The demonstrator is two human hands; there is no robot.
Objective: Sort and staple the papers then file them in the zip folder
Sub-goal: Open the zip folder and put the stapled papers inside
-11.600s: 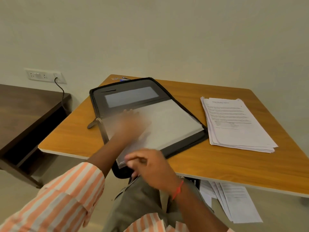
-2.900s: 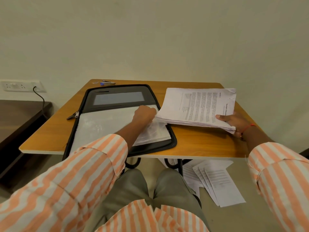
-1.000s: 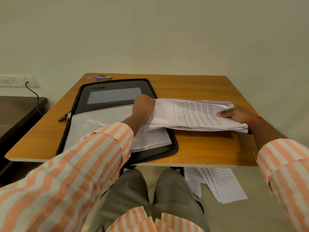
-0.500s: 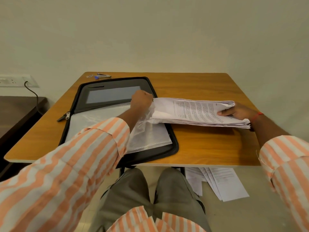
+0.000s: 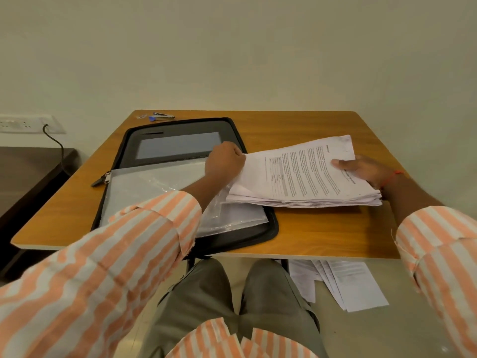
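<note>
I am running this one from a distance, and the filing step is the one in hand. The right hand point(image 5: 361, 169) is gripping the far right end of the stack of papers point(image 5: 304, 177), thumb lying on the top sheet and the fingers going under it, so that hand is clamped on the stack. The stack is hanging low over the right half of the table point(image 5: 322, 228), its left edge reaching over the right rim of the zip folder point(image 5: 178, 126), which is lying open and flat on the left.

The left hand point(image 5: 224, 161) is sitting curled right where the stack's left edge is meeting the clear sleeve point(image 5: 154, 187) inside the folder. Its fingertips are hidden from me; judging by the plastic rising towards the wrist, I am reading it as pinching the sleeve's edge to hold the mouth open, though I cannot tell for certain that it is not on the paper.

A stapler point(image 5: 162, 115) is lying at the far edge of the table beyond the folder, and loose sheets point(image 5: 348, 285) are lying on the floor under the table's near right side.

Next I am wanting the mouth of the sleeve lifted wider while the right hand is sliding the stack leftwards, level and square. The thick bundle is looking likely to snag or buckle the thin plastic if it is going in at a tilt.
</note>
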